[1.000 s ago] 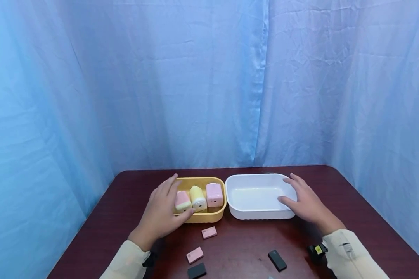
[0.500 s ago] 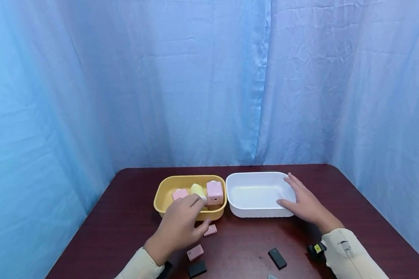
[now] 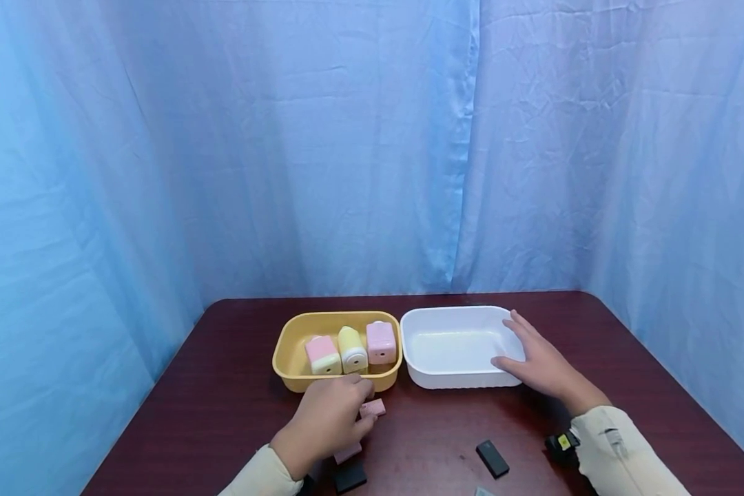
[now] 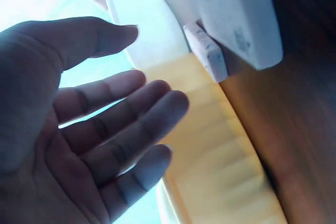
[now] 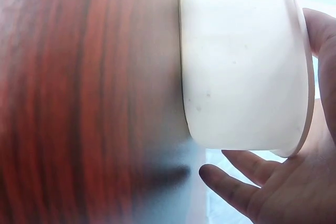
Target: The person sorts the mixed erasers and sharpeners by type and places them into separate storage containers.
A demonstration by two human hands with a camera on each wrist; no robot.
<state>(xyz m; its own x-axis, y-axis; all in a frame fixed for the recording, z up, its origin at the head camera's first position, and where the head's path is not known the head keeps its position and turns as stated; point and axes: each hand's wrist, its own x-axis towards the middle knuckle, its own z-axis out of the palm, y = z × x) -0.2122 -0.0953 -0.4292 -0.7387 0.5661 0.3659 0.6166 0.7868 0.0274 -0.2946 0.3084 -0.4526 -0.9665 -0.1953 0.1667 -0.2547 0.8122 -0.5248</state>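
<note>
My left hand (image 3: 328,420) is low over the table in front of the yellow basin (image 3: 288,375), its fingers loosely bent. One small pink eraser (image 3: 375,408) lies right by the fingertips, and another pink eraser (image 3: 348,452) is partly hidden under the hand. In the left wrist view nothing sits between thumb and fingers; two pale erasers (image 4: 247,24) show beyond them. My right hand (image 3: 542,365) rests at the right end of the white basin (image 3: 461,380), thumb over the rim and fingers outside the end wall, as the right wrist view also shows.
Three pencil sharpeners, one pink and cream (image 3: 324,356), one yellow (image 3: 353,350) and one pink (image 3: 381,342), lie in the yellow basin. Black erasers lie at the front left (image 3: 350,477) and front right (image 3: 492,459). A blue curtain (image 3: 372,151) surrounds the table.
My left hand has come back from over the yellow basin toward the pink erasers, moving right and nearer, and uncovering the sharpeners. The right hand has stayed at the white basin.
</note>
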